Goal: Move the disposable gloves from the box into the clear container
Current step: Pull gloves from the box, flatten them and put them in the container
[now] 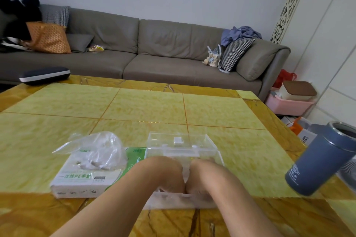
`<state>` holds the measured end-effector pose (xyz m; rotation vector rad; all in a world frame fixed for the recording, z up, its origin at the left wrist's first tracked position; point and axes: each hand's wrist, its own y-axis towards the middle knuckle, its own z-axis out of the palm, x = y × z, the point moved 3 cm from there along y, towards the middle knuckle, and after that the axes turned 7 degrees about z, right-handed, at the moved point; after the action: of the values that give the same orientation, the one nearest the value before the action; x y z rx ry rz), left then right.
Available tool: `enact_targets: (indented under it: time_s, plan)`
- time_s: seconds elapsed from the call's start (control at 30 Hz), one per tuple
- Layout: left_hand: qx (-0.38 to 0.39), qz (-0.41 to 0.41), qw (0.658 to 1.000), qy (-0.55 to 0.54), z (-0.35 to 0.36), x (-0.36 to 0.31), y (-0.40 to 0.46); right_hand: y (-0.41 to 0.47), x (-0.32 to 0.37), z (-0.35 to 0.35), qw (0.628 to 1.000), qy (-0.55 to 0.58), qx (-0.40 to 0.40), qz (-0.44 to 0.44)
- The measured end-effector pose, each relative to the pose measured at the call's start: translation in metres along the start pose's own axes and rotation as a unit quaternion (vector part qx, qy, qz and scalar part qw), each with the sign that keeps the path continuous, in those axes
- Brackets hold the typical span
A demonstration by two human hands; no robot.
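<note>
A white and green glove box (82, 181) lies on the table's near left. A bunch of clear disposable gloves (96, 150) puffs up out of its top. Right beside it stands the clear container (173, 201), its lid (179, 140) tipped open at the back. My left hand (167, 175) and my right hand (202, 177) reach down inside the container side by side, wrists bent. Their fingers are low in the container amid hazy translucent plastic, and I cannot make out how they lie.
A blue-grey tumbler (323, 159) stands near the table's right edge. A dark oval case (45, 75) rests at the far left corner. Behind the yellow marble table (154, 106) runs a grey sofa (154, 48). A pink basket (287, 106) sits on the floor at right.
</note>
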<state>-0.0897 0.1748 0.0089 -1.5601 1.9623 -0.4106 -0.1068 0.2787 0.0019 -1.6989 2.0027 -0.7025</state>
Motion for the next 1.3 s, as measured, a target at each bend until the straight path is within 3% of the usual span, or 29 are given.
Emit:
enact_targets:
  time_s: [0.23, 0.43, 0.57, 0.7, 0.8, 0.9, 1.03, 1.1, 1.17, 1.23, 1.3]
  plan:
    - [-0.126, 0.042, 0.99, -0.047, 0.003, 0.002, 0.002, 0.002, 0.003, -0.001, 0.999, -0.035, -0.016, -0.011]
    - [-0.011, 0.051, 0.998, -0.036, 0.013, 0.004, 0.011, -0.003, 0.0, -0.009, 0.999, -0.031, -0.029, -0.012]
    - [-0.012, 0.075, 0.997, -0.001, 0.0, -0.009, -0.001, -0.003, 0.002, -0.009, 0.997, -0.06, -0.032, -0.031]
    - [-0.038, 0.093, 0.995, -0.023, 0.0, -0.012, -0.021, -0.01, -0.002, -0.012, 0.99, -0.08, -0.105, -0.056]
    - [-0.154, 0.131, 0.976, -0.081, 0.001, -0.002, -0.044, -0.013, 0.0, -0.014, 0.985, -0.064, -0.141, -0.072]
    - [-0.343, 0.164, 0.912, -0.156, -0.009, 0.026, -0.075, -0.028, 0.004, -0.017, 0.982, -0.037, -0.17, -0.068]
    - [-0.539, 0.073, 0.828, -0.14, -0.018, 0.102, -0.105, -0.054, 0.017, -0.026, 0.949, -0.028, -0.303, -0.082]
    - [-0.524, -0.028, 0.849, -0.069, -0.017, 0.144, -0.104, -0.069, 0.036, -0.022, 0.919, -0.01, -0.367, -0.144]
    - [-0.446, -0.101, 0.888, -0.055, -0.012, 0.173, -0.098, -0.08, 0.06, -0.009, 0.883, 0.004, -0.388, -0.265]
    - [-0.421, -0.095, 0.897, -0.092, -0.009, 0.183, -0.091, -0.087, 0.083, 0.01, 0.856, -0.025, -0.355, -0.375]
    - [-0.467, -0.065, 0.871, -0.139, -0.009, 0.185, -0.088, -0.09, 0.1, 0.027, 0.845, -0.069, -0.309, -0.432]
